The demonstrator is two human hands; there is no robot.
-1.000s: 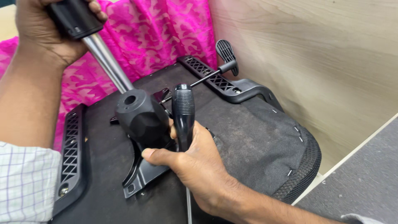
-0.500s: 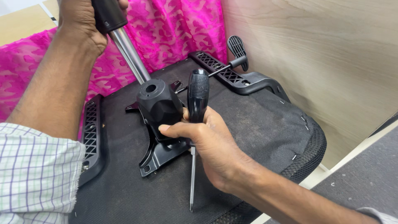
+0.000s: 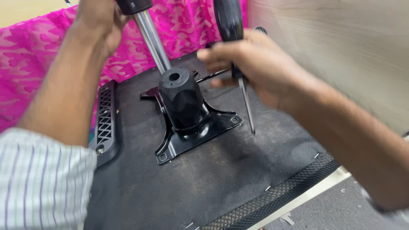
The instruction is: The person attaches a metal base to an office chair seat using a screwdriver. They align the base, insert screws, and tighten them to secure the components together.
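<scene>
Ok, chair seat [image 3: 238, 179] lies upside down on bench, black mesh underside up. Black mounting plate w/ socket [image 3: 181, 102] sits mid-seat, socket hole facing up. Right hand [image 3: 251, 59] is clamped round a black-handled screwdriver [image 3: 230, 25], shaft pointing down, tip just above the fabric right of the plate; hand blurred. Left hand [image 3: 100, 23] is closed round the dark upper end of a chrome gas cylinder [image 3: 153, 38], which slants down behind the socket. Lever rod [image 3: 213, 76] runs out behind the plate. Pink cloth [image 3: 38, 55] behind, wood panel [image 3: 341, 47] to the right. Armrest bracket [image 3: 105, 119] on seat's left edge.
</scene>
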